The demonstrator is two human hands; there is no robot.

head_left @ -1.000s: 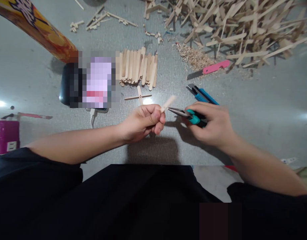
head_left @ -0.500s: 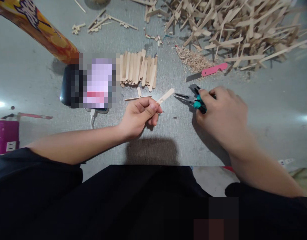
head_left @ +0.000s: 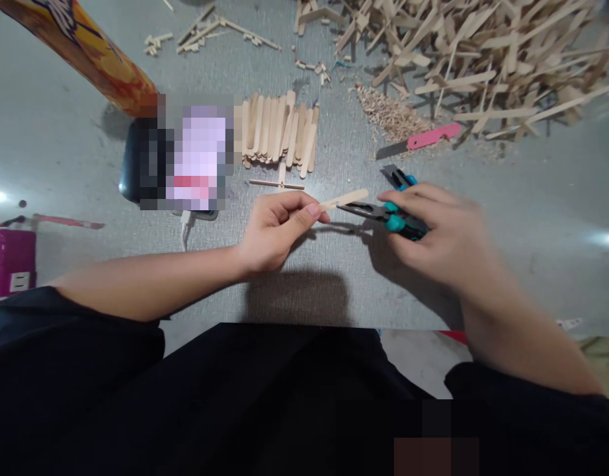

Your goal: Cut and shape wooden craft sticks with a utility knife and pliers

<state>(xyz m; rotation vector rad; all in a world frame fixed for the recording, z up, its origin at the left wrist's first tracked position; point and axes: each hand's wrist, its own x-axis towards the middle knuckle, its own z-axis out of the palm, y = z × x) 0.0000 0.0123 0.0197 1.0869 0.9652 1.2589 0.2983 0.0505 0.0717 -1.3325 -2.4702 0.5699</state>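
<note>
My left hand (head_left: pixel 277 230) pinches wooden stick (head_left: pixel 352 198); my right hand (head_left: pixel 446 241) grips pliers (head_left: pixel 369 211), tips at stick. Pink-handled blade (head_left: pixel 423 139) lies on desk (head_left: pixel 537 205).

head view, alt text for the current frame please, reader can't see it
A person's left hand pinches a wooden craft stick; the right hand holds needle-nose pliers, tips at its edge. Beyond lie a row of craft sticks, a pink-handled blade and a jumbled heap of sticks.
</note>
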